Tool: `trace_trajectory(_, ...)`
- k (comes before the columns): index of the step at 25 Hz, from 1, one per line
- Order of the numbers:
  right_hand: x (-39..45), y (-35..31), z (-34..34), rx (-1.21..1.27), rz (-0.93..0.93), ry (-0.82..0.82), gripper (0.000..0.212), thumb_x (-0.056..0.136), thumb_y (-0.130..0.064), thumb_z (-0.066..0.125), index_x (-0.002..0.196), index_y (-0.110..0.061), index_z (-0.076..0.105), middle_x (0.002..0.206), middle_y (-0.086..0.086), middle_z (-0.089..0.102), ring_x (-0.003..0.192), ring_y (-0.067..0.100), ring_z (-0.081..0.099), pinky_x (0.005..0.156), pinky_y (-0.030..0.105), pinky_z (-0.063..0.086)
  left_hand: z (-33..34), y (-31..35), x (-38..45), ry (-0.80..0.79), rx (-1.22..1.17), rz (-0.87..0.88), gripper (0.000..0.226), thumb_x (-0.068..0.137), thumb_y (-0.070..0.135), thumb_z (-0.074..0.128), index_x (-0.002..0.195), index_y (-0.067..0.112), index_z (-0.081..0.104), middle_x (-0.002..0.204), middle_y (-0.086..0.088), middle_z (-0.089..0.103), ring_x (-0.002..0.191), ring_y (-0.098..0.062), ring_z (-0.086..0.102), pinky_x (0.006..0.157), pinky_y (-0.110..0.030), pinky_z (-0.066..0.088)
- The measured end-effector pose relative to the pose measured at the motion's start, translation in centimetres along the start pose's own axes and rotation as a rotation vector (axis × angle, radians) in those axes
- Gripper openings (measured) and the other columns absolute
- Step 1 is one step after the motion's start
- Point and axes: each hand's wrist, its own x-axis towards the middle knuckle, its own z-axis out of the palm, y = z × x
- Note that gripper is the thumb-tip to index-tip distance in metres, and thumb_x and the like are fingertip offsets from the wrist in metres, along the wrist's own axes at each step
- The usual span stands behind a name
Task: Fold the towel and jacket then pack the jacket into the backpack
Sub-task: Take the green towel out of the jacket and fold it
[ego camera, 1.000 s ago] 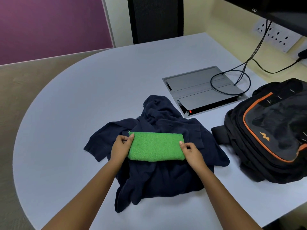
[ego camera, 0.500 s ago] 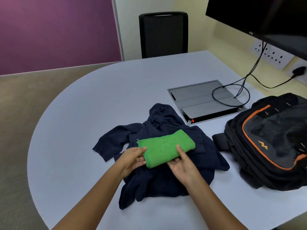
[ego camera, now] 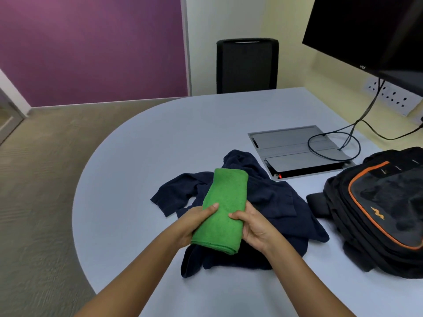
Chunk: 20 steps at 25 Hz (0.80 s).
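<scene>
fingers of left hand (ego camera: 192, 221) and right hand (ego camera: 254, 225) curled around folded towel (ego camera: 225, 202) above jacket (ego camera: 270, 202)

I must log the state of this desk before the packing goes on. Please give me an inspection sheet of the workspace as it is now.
Surface: pale grey rounded table, with a grey flip-lid socket box set into it, a red light at its front edge.
Job's things: green towel folded into a long pad, held above the crumpled navy jacket; jacket not folded; black and orange backpack lies at the right; whether it is open I cannot tell.
Clutter: nothing seen.
Hands: left hand and right hand each grip a side of the towel, fingers curled round it.
Cables: black cable loops over the socket box.
Surroundings: black chair, dark monitor, wall sockets, purple wall.
</scene>
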Motion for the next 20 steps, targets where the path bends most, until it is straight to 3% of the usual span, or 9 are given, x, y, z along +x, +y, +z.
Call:
trace_trajectory(4,2.0,0.6,2.0,-0.011,-0.021,-0.009,0.044,0.086,0.008,0.051,0.128,-0.006,0.048,0.118,0.018,0.064,0.099,0.028,0.066,0.073,0.038,0.058,-1.7,0.3,-0.1,0.207,0.1,0.138,0.038,0.09,0.028,0.059,0.117,0.001,0.058,0.091,-0.005,0.068,0.079,-0.015,0.065,0.06,-0.02,0.053)
trace_trajectory(9,6.1,1.8,5.0,-0.021,-0.087,0.114,0.039,0.091,0.003,0.049,0.129,0.0,0.047,0.12,0.023,0.06,0.101,0.031,0.063,0.085,0.041,0.055,-5.4,0.9,0.2,0.097,0.008,0.154,0.036,0.091,0.033,0.056,0.121,0.012,0.054,0.113,-0.008,0.066,0.103,-0.022,0.064,0.078,-0.031,0.054)
trace_trajectory(11,7.7,2.2,6.7,-0.061,-0.091,0.165,0.036,0.092,0.001,0.049,0.128,-0.002,0.049,0.119,0.022,0.061,0.1,0.031,0.063,0.086,0.042,0.054,-7.1,1.2,0.2,0.095,0.043,0.136,0.037,0.091,0.032,0.057,0.123,0.014,0.051,0.118,-0.01,0.063,0.101,-0.024,0.064,0.067,-0.03,0.056)
trace_trajectory(14,10.4,3.8,9.7,-0.07,-0.04,0.148,0.032,0.09,-0.002,0.053,0.121,-0.01,0.052,0.117,0.017,0.063,0.103,0.031,0.063,0.088,0.045,0.053,-11.3,2.5,0.4,0.246,0.174,0.187,0.038,0.091,0.029,0.057,0.125,0.016,0.047,0.117,-0.009,0.061,0.088,-0.02,0.063,0.051,-0.023,0.051)
trace_trajectory(17,13.4,6.9,13.0,-0.164,0.087,0.119,0.039,0.087,-0.006,0.061,0.123,-0.015,0.05,0.118,0.015,0.064,0.106,0.033,0.063,0.08,0.048,0.056,-17.0,3.4,0.8,0.273,0.175,0.182,0.035,0.093,0.026,0.054,0.127,0.024,0.045,0.115,-0.005,0.061,0.084,-0.016,0.061,0.049,-0.021,0.049)
trace_trajectory(20,16.8,10.1,16.7,-0.337,0.197,0.127,0.041,0.085,-0.013,0.066,0.124,-0.014,0.051,0.114,0.013,0.065,0.097,0.028,0.066,0.063,0.035,0.056,-22.7,4.1,1.0,0.279,0.187,0.133,0.033,0.094,0.024,0.052,0.126,0.029,0.043,0.112,-0.002,0.06,0.086,-0.014,0.061,0.052,-0.022,0.051)
